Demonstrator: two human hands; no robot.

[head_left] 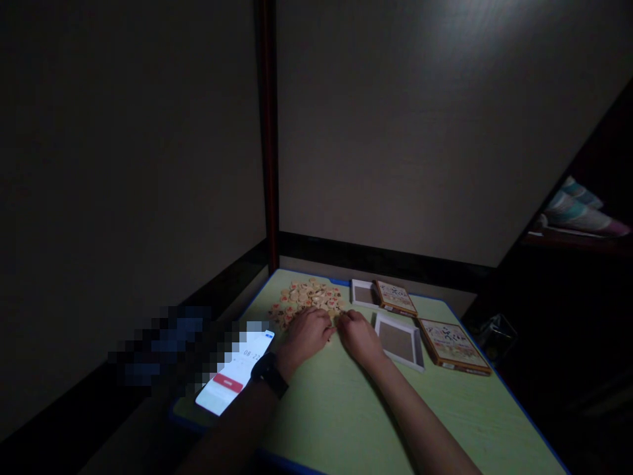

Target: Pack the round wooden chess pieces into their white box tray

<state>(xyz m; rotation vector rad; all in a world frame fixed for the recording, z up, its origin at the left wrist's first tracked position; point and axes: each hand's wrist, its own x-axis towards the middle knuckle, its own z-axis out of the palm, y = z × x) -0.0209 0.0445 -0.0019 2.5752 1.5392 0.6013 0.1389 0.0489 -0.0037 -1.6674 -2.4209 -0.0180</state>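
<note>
While the round pieces point(309, 291) lie heaped on the table point(321, 412), my left hand point(310, 330) and right hand point(359, 334) curl at their near edge; how closed, or whether holding any, I cannot tell

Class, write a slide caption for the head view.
Left hand and right hand at a heap of round pieces on a green table, lit phone nearby.

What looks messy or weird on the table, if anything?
The round pieces look messiest: they lie in a jumbled heap by the left hand and right hand, outside the open boxes. I see nothing broken, though it's dim.
</note>
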